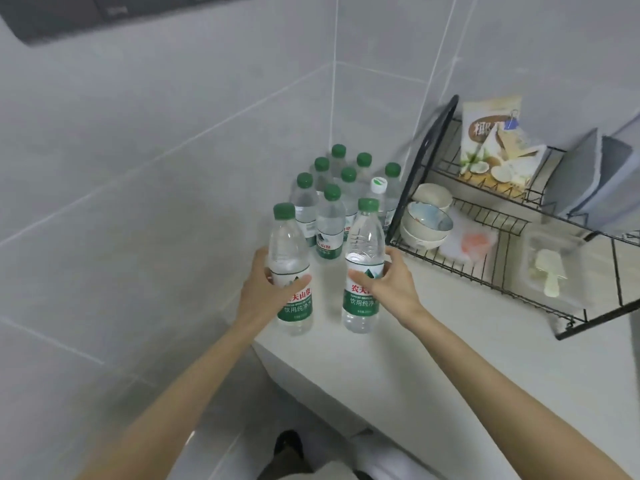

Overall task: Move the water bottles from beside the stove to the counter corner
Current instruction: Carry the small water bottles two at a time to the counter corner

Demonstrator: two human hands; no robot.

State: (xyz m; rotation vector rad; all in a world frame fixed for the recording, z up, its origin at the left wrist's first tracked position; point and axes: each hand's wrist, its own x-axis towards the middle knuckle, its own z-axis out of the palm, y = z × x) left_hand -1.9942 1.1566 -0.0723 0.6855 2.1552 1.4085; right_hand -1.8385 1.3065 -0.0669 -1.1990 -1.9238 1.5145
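Both hands clamped, each on a water bottle: left hand (268, 289) grips one (291, 271), right hand (388, 278) another (363, 268), upright on the counter (433, 341), near the far-corner bottle cluster (332, 188).

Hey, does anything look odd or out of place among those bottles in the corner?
One bottle at the group's right has a white cap with a green mark; every other cap there is green. Nothing looks spilled or tipped.
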